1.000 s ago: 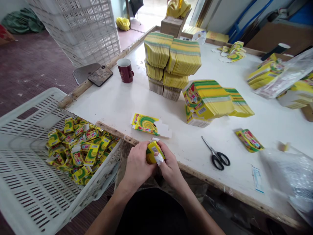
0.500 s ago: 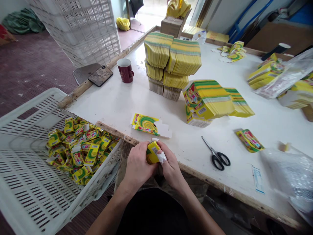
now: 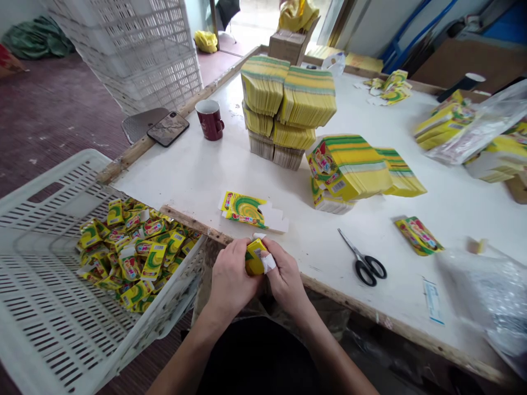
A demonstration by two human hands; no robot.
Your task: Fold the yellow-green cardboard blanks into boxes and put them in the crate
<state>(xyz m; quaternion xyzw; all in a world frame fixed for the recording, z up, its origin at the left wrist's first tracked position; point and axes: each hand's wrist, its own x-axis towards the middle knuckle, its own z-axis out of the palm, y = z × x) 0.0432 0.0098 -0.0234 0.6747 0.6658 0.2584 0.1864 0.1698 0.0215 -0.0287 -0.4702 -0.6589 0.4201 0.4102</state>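
My left hand [image 3: 233, 272] and my right hand [image 3: 285, 274] are both closed around one small yellow carton [image 3: 255, 258] at the table's near edge. Its barcode side faces up, and its lower part is hidden by my fingers. White tape wraps fingertips of my right hand. Just beyond the hands lies a flattened yellow-and-green carton [image 3: 247, 209] with white flaps. Stacks of flat cartons [image 3: 267, 85] rise farther back, and another carton bundle [image 3: 349, 167] stands to their right. Scissors [image 3: 362, 259] rest to the right of my hands.
A white plastic crate [image 3: 53, 307] at the left holds many small yellow cartons [image 3: 154, 260]. A maroon mug [image 3: 209, 120] and a phone [image 3: 168, 128] sit by the table's left edge. Clear plastic bags [image 3: 489, 296] lie at the right, near a flat printed packet [image 3: 419, 236].
Both hands keep their grip on the small carton, with only slight finger movement. The whole view has shifted a little; the things on the table stay in place.
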